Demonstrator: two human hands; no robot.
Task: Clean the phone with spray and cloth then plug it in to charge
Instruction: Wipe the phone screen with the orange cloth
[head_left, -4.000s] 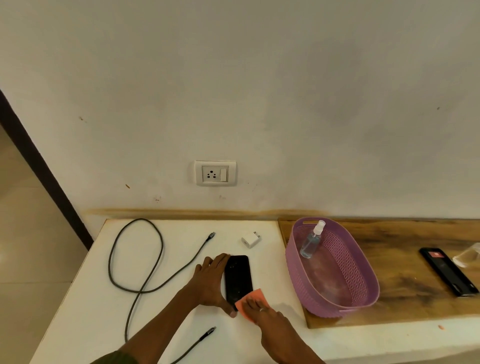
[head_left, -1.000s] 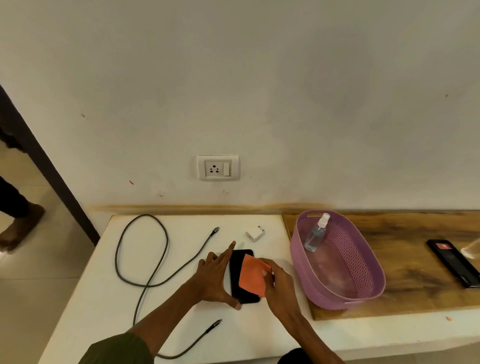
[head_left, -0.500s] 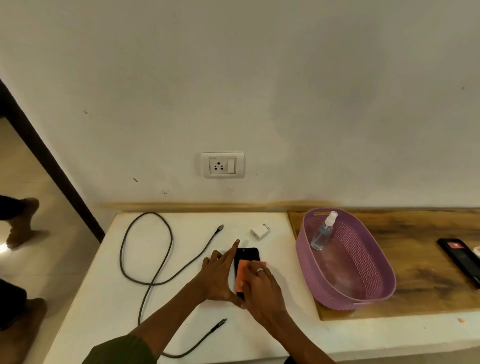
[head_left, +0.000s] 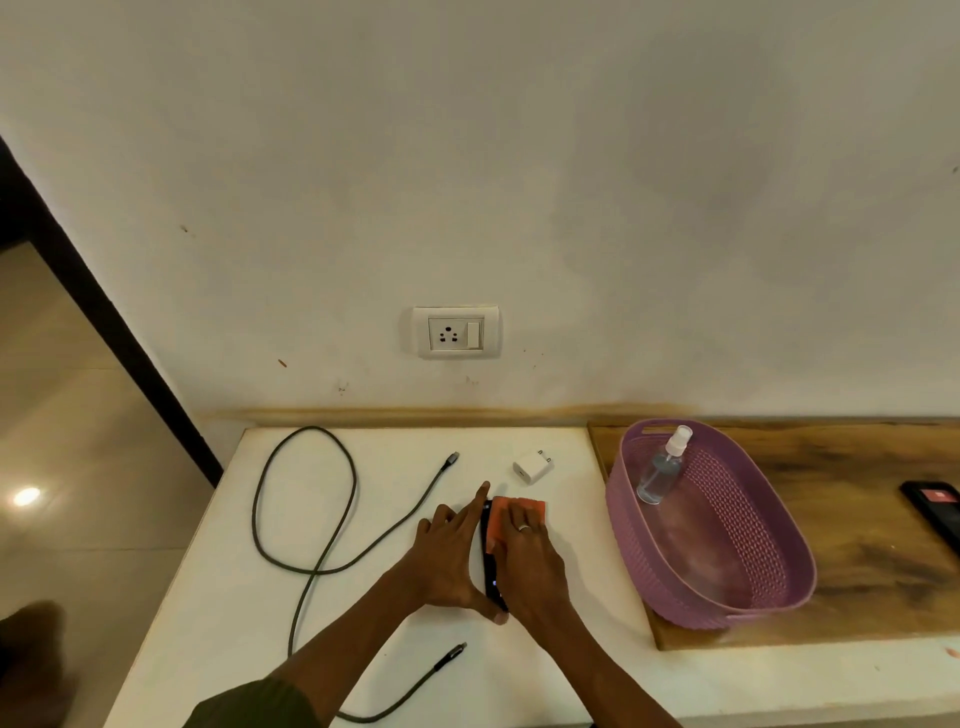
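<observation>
The black phone (head_left: 490, 566) lies flat on the white table (head_left: 218, 597), mostly covered by my hands. My left hand (head_left: 452, 556) holds its left edge, thumb at the near end and index finger stretched along the side. My right hand (head_left: 530, 561) presses the orange cloth (head_left: 501, 514) flat onto the phone's far end. The clear spray bottle (head_left: 661, 467) leans inside the purple basket (head_left: 779, 587). A white charger adapter (head_left: 532, 466) sits just beyond the phone. The dark cable (head_left: 306, 519) loops across the table's left part.
A wall socket with switch (head_left: 456, 332) is on the wall above the table. A second dark phone (head_left: 935, 512) lies on the wooden board (head_left: 857, 519) at the right edge. The cable's near plug (head_left: 452, 656) rests close to my left forearm.
My right hand has slid the cloth from the near end of the phone up to its far end. My left hand keeps the phone steady. The view has shifted slightly.
</observation>
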